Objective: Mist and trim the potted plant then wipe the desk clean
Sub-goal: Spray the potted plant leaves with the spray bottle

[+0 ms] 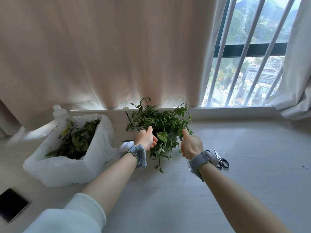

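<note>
Pale grey-white desk point(244, 165) fills the lower view, running back to a sill under a beige curtain point(101, 47) and a barred window point(244, 56) at right. White plastic bag point(67, 169) sits on the desk's left side, mouth open, w/ cut green leaves point(75, 142) piled inside; a white bottle point(58, 112) stands just behind it.

Potted plant point(161, 126) is mid-desk near the sill, just right of the bag, stems drooping fwd over the desk; the pot itself is hidden by foliage and hands. Left hand point(145, 139) is at the plant's left side, fingers curled in among the leaves, thumb up; looks closed on smth at the base, can't tell what. Right hand point(191, 145) is at the plant's right side, fist closed w/ thumb raised into the leaves; a clear object shows below the wrist, prob. held, but can't say what it is. Both wrists wear grey straps.

Dark phone point(11, 205) lies flat at the desk's near-left edge. Small black-handled scissors point(221, 159) lie on the desk just right of the right wrist, untouched.
</note>
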### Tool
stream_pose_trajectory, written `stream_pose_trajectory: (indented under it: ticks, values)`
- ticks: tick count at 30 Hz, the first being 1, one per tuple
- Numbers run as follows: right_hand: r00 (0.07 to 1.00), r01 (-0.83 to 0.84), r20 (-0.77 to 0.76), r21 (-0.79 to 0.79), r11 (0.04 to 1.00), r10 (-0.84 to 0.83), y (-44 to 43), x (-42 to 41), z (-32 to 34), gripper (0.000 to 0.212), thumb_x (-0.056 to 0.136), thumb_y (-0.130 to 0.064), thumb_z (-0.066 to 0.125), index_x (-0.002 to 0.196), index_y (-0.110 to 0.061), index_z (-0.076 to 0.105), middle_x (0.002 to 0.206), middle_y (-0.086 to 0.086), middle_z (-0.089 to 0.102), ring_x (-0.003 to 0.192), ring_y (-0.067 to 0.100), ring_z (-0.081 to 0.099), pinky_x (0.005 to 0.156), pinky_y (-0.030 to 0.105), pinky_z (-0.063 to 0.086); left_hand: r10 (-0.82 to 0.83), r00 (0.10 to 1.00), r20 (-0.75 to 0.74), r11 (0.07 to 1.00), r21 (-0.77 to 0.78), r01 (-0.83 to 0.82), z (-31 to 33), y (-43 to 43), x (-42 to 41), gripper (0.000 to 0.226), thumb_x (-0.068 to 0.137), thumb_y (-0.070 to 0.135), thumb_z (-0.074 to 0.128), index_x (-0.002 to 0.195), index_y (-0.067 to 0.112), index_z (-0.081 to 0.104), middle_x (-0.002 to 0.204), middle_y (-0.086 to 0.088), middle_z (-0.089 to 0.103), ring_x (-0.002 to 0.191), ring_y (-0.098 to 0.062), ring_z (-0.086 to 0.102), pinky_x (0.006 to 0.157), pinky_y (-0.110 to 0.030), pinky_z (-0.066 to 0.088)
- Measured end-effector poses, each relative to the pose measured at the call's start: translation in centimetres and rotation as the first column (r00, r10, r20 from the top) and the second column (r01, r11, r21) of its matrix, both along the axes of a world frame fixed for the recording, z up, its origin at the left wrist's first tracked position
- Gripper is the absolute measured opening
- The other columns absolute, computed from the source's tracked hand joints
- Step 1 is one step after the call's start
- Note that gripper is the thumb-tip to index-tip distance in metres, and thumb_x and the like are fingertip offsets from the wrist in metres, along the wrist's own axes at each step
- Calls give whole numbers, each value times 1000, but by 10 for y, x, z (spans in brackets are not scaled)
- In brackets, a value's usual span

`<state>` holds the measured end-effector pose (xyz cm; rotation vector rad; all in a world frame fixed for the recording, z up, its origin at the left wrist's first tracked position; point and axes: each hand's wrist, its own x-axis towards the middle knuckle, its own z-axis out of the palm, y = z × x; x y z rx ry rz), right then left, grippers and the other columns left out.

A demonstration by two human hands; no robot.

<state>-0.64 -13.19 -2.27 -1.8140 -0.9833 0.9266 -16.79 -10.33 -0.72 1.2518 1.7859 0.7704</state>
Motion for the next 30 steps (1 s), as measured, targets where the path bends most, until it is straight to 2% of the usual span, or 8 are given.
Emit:
stream_pose_trajectory:
  ticks: [7, 11, 15, 18, 21, 24, 30]
  values:
    - [996, -15, -84, 2, 1000, 15, 14, 5, 10, 66, 89, -58, 41, 50, -6, 52, 51, 9, 55, 42, 22, 50, 49, 26, 45, -12, 997, 75, 998, 64, 7, 6, 7, 11, 59, 100, 38, 29, 60, 8, 60, 58, -3, 59, 47, -14, 47, 48, -22, 38]
    - [993, 11, -114, -6, 1000, -11, 24, 3, 19, 67, 84, -64, 44, 51, -6, 53, 52, 9, 56, 47, 24, 53, 59, 37, 52, -20, 995, 96, 997, 78, 12, 13, 13, 17, 56, 100, 35, 30, 62, 8, 61, 58, -3, 59, 48, -14, 48, 49, -22, 40]
    - [998, 51, -36, 20, 998, -50, 25, 2, 21, 62, 74, -61, 37, 55, -5, 58, 59, 15, 63, 54, 32, 60, 65, 47, 57, -21, 995, 97, 996, 87, 13, 15, 17, 24, 55, 100, 35, 30, 63, 8, 61, 58, -3, 59, 48, -13, 48, 49, -22, 41]
    - [994, 100, -36, 5, 995, -99, 23, 8, 19, 66, 79, -59, 37, 61, -1, 62, 62, 18, 65, 54, 33, 63, 60, 41, 58, -26, 994, 106, 996, 88, 17, 15, 17, 27, 55, 100, 35, 31, 63, 8, 61, 59, -3, 59, 50, -13, 49, 50, -22, 42]
    - [985, 121, -125, -7, 993, -121, 25, 16, 18, 59, 88, -53, 39, 62, -4, 58, 60, 13, 60, 49, 24, 55, 52, 30, 50, -31, 993, 115, 997, 80, 21, 15, 18, 30, 54, 100, 34, 31, 64, 7, 62, 60, -3, 59, 50, -14, 49, 49, -22, 43]
    - [980, 133, -153, 7, 991, -131, 29, 22, 22, 58, 91, -53, 40, 61, -6, 57, 57, 8, 57, 47, 21, 52, 48, 23, 42, -54, 989, 141, 996, 78, 43, 18, 19, 36, 54, 100, 32, 32, 62, 7, 60, 59, -4, 58, 49, -14, 48, 48, -22, 42]
    - [975, 176, -139, -4, 984, -175, 36, 31, 28, 56, 90, -52, 40, 70, -4, 61, 67, 11, 61, 50, 23, 55, 44, 24, 42, -134, 975, 176, 990, 78, 122, 18, 19, 53, 52, 101, 31, 33, 63, 9, 61, 61, -5, 59, 51, -15, 50, 49, -23, 45]
